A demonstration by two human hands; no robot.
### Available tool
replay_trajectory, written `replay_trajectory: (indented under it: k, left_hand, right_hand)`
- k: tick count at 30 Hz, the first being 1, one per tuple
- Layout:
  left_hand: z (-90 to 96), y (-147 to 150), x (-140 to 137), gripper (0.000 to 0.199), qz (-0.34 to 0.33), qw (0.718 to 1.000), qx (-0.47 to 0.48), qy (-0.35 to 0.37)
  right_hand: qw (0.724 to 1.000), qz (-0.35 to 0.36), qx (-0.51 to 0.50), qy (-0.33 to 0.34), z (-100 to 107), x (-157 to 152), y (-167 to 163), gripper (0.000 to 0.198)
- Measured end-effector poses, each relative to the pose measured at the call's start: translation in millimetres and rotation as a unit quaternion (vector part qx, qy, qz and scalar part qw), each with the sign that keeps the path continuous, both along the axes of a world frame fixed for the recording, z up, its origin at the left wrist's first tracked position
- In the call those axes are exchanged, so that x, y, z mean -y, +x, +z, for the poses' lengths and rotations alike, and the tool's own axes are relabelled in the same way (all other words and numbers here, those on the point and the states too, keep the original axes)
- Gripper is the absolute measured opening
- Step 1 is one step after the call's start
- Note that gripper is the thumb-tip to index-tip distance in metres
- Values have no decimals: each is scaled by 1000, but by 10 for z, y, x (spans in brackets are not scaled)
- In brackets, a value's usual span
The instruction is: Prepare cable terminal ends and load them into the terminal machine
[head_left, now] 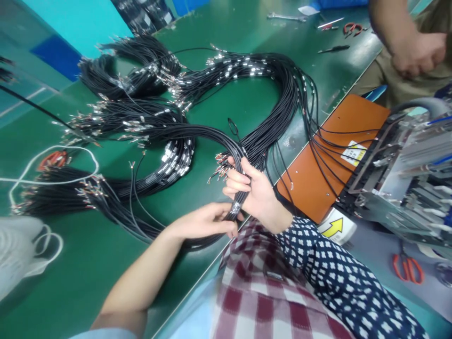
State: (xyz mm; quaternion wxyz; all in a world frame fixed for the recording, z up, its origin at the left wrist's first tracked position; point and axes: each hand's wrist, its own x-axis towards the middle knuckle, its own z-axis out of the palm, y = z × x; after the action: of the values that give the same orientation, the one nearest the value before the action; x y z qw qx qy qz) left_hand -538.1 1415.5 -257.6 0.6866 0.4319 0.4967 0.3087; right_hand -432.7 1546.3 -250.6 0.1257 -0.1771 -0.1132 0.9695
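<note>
A bundle of black cables [208, 130] arches over the green table toward me and bends back at the table edge. My right hand [256, 188] is wrapped around it, fingers closed, near the front edge. Just below, my left hand [208, 221] curls around the same bundle beside its silver bands [236, 207]; part of its fingers is hidden behind the cables. A larger looped bundle of black cables [282, 94] lies beyond my hands, its stripped wire ends [221, 167] close to my right hand.
More cable bundles [134, 186] lie left on the green table [116, 273]. White cord [21, 249] sits at the front left. Right are an orange board [307, 183], a machine [406, 174] and red-handled scissors [407, 268]. Another person's hand [420, 52] is at upper right, near pliers [353, 29].
</note>
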Motion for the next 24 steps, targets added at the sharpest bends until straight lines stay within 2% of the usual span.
replay_trajectory:
  k: [2,4,6,7,8,9,11,13,15,16,18,24]
  left_hand:
    - [-140,60,-49,51,-36,986,148,-63]
    - [-210,134,-49,48,-19,980,178,-91]
    - [-188,210,-11,39,40,995,72,-59]
    - [-150,243,13,36,69,997,-22,-24]
    - [-100,273,37,33,90,987,-130,12]
    - [-45,297,56,30,101,965,-239,38]
    - [58,333,78,25,89,906,-412,42]
    - [122,355,78,25,52,859,-510,6]
    - [139,369,67,26,21,835,-550,-14]
    - [134,375,61,27,12,830,-557,-15]
    - [108,385,52,27,3,829,-559,-11]
    - [35,426,47,23,-2,824,-566,-3]
  right_hand:
    - [999,5,7,33,-39,-22,1,25]
    - [997,0,15,76,-87,-44,11,25]
    - [989,-9,31,146,-132,-61,53,27]
    - [979,-16,50,195,-151,-65,93,30]
    - [964,-22,78,252,-168,-66,147,32]
    - [942,-25,113,315,-182,-64,213,33]
    - [877,-12,178,445,-200,-46,363,29]
    - [806,28,204,555,-206,-8,492,26]
    - [748,65,204,628,-204,49,559,24]
    - [730,74,204,648,-204,80,567,22]
    - [720,80,208,657,-208,137,553,22]
    - [753,109,278,586,-254,224,554,38]
